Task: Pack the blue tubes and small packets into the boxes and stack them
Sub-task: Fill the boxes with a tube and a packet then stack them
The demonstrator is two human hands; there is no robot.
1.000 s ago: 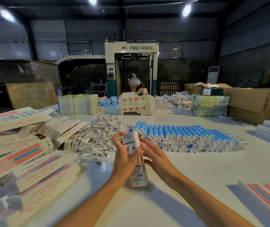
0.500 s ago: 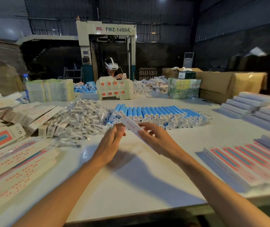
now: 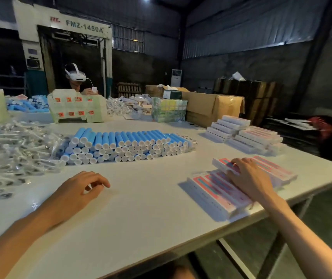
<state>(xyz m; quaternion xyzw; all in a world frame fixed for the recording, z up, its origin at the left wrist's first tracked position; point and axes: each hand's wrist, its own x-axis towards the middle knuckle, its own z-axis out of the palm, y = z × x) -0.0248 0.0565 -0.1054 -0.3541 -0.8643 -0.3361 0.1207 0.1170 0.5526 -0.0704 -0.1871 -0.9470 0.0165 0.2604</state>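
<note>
on the white table point(image 3: 141, 210), in the head view, the right hand point(image 3: 249, 178) lies on a pink-and-blue printed box point(image 3: 220, 164) that sits slanted on top of a low stack of like boxes point(image 3: 211, 190) near the table's right edge; its fingers are spread across the top of the box, pressing on it rather than wrapped round it. the left hand point(image 3: 80, 190) is just above the bare tabletop, well apart from the right, fingers loosely curled and holding nothing. beyond both hands, in the middle of the table, the blue tubes point(image 3: 125, 143) are piled in neat layers, white caps facing the camera. just to their left, touching the pile, spreads a loose heap of small clear packets point(image 3: 16, 150). further stacks of closed boxes point(image 3: 241, 133) stand at the far right of the table, well apart from the stack under the hand. behind them is a brown cardboard carton point(image 3: 211, 105). across the table a person wearing a white headset point(image 3: 74, 76) holds something small, in front of a machine marked fmz-1450a point(image 3: 66, 23)
</note>
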